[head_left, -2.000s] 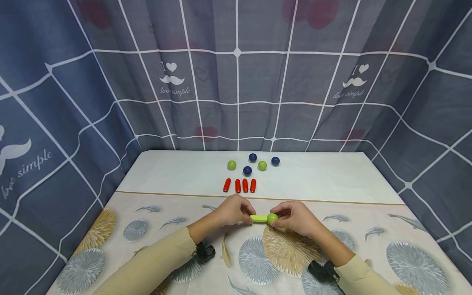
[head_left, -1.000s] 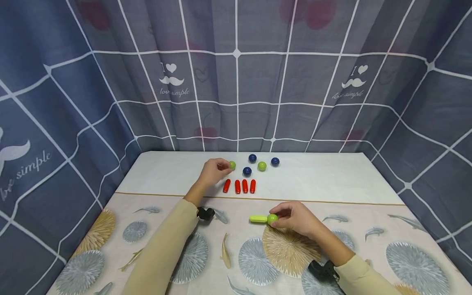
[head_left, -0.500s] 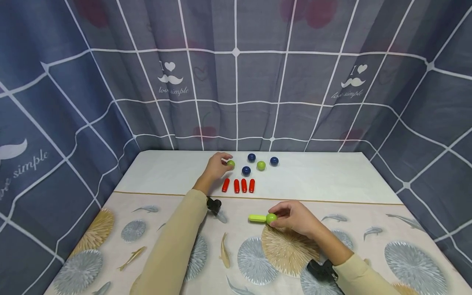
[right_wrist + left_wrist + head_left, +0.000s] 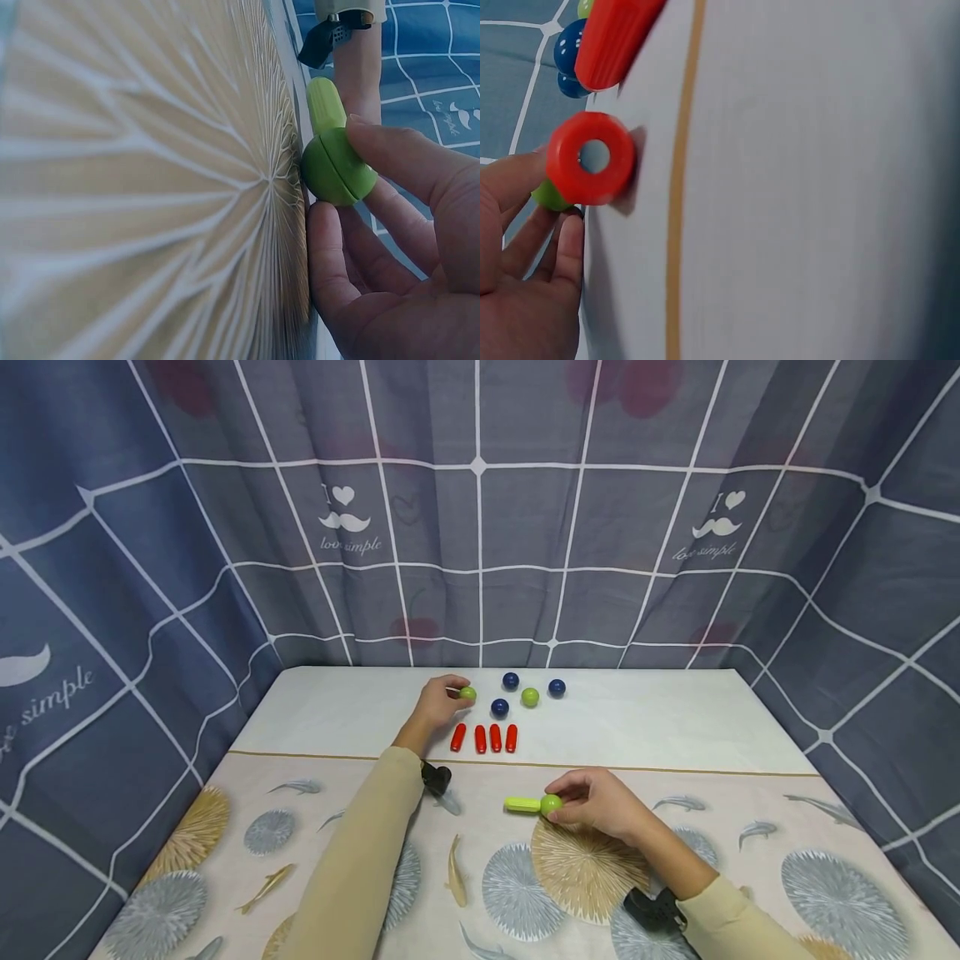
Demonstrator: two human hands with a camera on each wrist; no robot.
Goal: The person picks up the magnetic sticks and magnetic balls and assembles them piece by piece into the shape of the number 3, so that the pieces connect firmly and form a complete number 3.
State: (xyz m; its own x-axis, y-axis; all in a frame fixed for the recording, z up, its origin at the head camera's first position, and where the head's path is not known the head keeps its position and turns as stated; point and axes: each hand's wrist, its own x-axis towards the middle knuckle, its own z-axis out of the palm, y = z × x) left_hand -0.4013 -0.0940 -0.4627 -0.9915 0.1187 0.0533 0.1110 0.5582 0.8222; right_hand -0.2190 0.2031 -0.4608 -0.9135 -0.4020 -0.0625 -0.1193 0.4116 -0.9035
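Observation:
At the back of the table my left hand (image 4: 437, 703) pinches a green ball (image 4: 468, 692) between thumb and fingers. In the left wrist view that ball (image 4: 551, 196) is partly covered by the end of a red rod (image 4: 619, 157). My right hand (image 4: 600, 802) holds another green ball (image 4: 551, 804) near the middle front. A yellow-green rod (image 4: 521, 805) sticks out of it to the left. The right wrist view shows this ball (image 4: 337, 169) with a seam, gripped by thumb and fingertips, low over the patterned cloth.
Several red rods (image 4: 496, 738) lie in a row just in front of my left hand. Beyond them are blue balls (image 4: 500, 708) and one more green ball (image 4: 530, 697). A grid-patterned curtain (image 4: 480, 527) stands behind the white table strip (image 4: 637, 714).
My left hand has let go of the yellow-green rod and moved up and left to a green ball at the back, now pinching it. My right hand has stayed in place, holding its ball.

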